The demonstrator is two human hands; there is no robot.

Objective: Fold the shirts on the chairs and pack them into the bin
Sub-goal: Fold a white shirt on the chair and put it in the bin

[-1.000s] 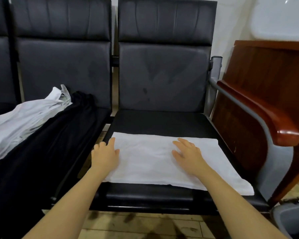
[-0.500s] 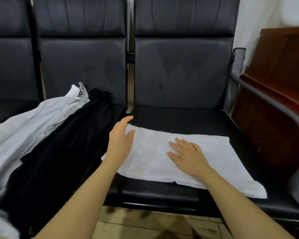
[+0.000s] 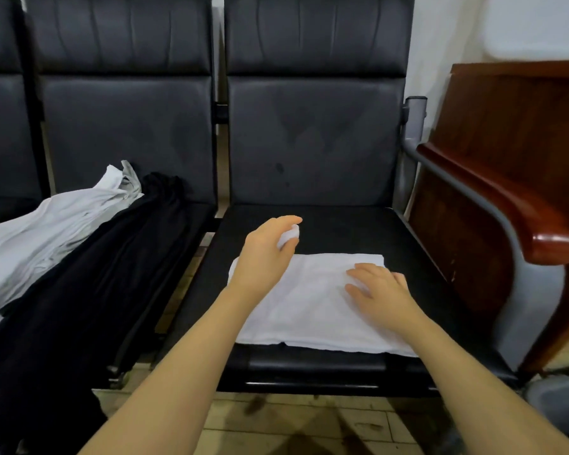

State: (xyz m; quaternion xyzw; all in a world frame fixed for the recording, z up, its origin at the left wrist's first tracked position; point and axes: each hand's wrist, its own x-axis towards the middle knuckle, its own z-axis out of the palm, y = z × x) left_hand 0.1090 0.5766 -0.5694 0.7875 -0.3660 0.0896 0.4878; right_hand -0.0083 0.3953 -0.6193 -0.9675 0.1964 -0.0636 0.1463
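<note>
A white shirt [image 3: 312, 310], partly folded into a rectangle, lies on the seat of the right-hand black chair [image 3: 342, 224]. My left hand [image 3: 266, 254] pinches the shirt's left end and holds it lifted above the cloth, partway over toward the right. My right hand [image 3: 380, 292] lies flat with spread fingers on the shirt's right part and presses it down. On the neighbouring chair to the left lie a black shirt [image 3: 79, 277] and a light grey shirt [image 3: 37, 231], both unfolded. A grey bin [image 3: 559, 405] shows only as a corner at the lower right.
A wooden armrest [image 3: 513, 205] on a grey metal frame bounds the chair on the right, with a brown wooden panel [image 3: 523, 126] behind it. A gap separates the two chair seats. Tiled floor [image 3: 309, 425] lies below the seat's front edge.
My left hand has gone from lying flat on the shirt's left edge to lifting that edge and carrying it rightward. The right hand has stayed pressed on the cloth. The visible shirt is now shorter.
</note>
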